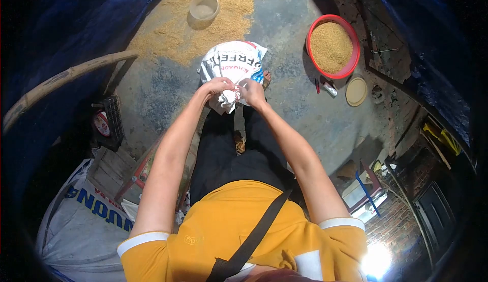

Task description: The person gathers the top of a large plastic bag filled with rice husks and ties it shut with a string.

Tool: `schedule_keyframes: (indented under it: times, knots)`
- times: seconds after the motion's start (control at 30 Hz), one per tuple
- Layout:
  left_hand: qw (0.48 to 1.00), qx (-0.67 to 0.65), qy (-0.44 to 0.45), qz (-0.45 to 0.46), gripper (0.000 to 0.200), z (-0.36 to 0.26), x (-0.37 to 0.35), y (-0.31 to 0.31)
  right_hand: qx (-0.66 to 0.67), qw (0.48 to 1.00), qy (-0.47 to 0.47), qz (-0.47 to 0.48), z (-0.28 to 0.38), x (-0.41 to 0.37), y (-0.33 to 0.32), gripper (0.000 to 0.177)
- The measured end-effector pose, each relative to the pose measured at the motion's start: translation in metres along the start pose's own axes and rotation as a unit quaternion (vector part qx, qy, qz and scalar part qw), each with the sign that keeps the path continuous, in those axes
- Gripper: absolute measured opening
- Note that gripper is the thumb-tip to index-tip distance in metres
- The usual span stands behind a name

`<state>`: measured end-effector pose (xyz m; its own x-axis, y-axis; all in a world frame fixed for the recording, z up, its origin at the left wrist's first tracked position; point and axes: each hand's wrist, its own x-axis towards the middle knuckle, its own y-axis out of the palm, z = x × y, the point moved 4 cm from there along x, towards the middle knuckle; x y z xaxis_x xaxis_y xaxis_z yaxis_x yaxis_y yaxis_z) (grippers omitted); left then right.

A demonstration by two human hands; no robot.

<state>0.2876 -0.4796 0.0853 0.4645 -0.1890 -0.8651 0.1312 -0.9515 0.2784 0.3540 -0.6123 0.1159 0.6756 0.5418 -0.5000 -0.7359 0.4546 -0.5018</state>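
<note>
**Both hands on the sack neck**

The left hand (pixel 217 86) is clutching the bunched neck of the white sack (pixel 235 62), and the right hand (pixel 252 92) is gripping the same bunch just beside it. The sack is standing on the floor (pixel 297 106) right in front of the legs, at the edge of the grain pile (pixel 203 20). A red basin (pixel 308 43) of grain is sitting off to the right.

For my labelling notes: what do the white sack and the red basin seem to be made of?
White sack: probably woven plastic, matte; it crumples into stiff folds where the left hand and right hand bunch its neck. Red basin: likely moulded plastic, smooth, slightly glossy; even bright colour, thin rounded rim.
</note>
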Motion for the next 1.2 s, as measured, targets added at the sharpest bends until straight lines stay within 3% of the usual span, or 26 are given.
schedule_keyframes:
  times: [0.07, 0.13, 0.17, 0.27, 0.4, 0.43, 0.5, 0.53, 0.63, 0.73, 0.8, 0.83, 0.9, 1.1, 1.2]
  knots:
    - [1.000, 0.010, 0.002, 0.003, 0.015, -0.008, -0.007, 0.004, -0.033, 0.999, -0.038, -0.012, 0.009, -0.001, 0.001, 0.016]
    - [0.992, 0.123, 0.001, -0.013, 0.015, -0.014, -0.011, 0.006, -0.092, 0.993, -0.043, -0.059, 0.014, -0.001, 0.001, 0.012]
    - [0.991, 0.119, 0.050, -0.024, 0.019, -0.018, -0.015, 0.009, -0.086, 0.993, -0.042, -0.065, 0.016, -0.001, 0.002, 0.013]
    - [0.987, 0.147, -0.014, -0.070, 0.027, -0.018, -0.006, -0.002, -0.040, 0.991, -0.057, -0.116, 0.026, -0.005, -0.007, 0.014]
    - [0.972, 0.214, 0.026, -0.091, 0.033, -0.034, -0.011, 0.003, -0.002, 0.983, -0.119, -0.139, 0.038, -0.013, -0.008, 0.013]
    - [0.972, 0.214, 0.028, -0.091, 0.033, -0.029, -0.006, 0.002, 0.013, 0.982, -0.117, -0.147, 0.039, -0.011, -0.009, 0.013]
    - [0.980, 0.121, 0.113, -0.111, 0.032, -0.025, 0.000, 0.002, 0.029, 0.981, -0.115, -0.157, 0.042, -0.010, -0.010, 0.013]
    - [0.980, 0.122, 0.113, -0.111, 0.032, -0.023, 0.000, 0.000, 0.018, 0.981, -0.127, -0.145, 0.043, -0.008, -0.011, 0.014]
    - [0.993, -0.032, 0.069, -0.094, 0.020, -0.007, 0.000, -0.004, 0.020, 0.981, -0.119, -0.152, 0.045, -0.012, -0.013, 0.017]
    - [0.987, 0.055, 0.037, -0.146, 0.020, -0.004, -0.002, -0.006, 0.025, 0.980, -0.073, -0.182, 0.039, -0.017, -0.014, 0.023]
    - [0.984, 0.058, 0.051, -0.160, 0.019, -0.010, -0.009, -0.003, 0.003, 0.994, 0.056, -0.089, 0.029, -0.018, -0.013, 0.021]
    - [0.984, 0.070, 0.033, -0.163, 0.020, -0.016, -0.015, 0.000, 0.002, 0.994, 0.056, -0.092, 0.031, -0.020, -0.017, 0.021]
    - [0.982, 0.082, 0.016, -0.167, 0.020, -0.016, -0.014, -0.001, -0.107, 0.989, 0.097, -0.005, 0.033, -0.023, -0.019, 0.027]
    - [0.946, 0.197, 0.033, -0.255, 0.019, -0.024, -0.017, -0.010, -0.121, 0.989, -0.040, 0.073, 0.029, -0.043, -0.011, 0.021]
    - [0.966, 0.110, -0.044, -0.229, 0.018, -0.015, -0.014, -0.011, -0.156, 0.982, -0.077, 0.067, 0.025, -0.059, -0.012, 0.019]
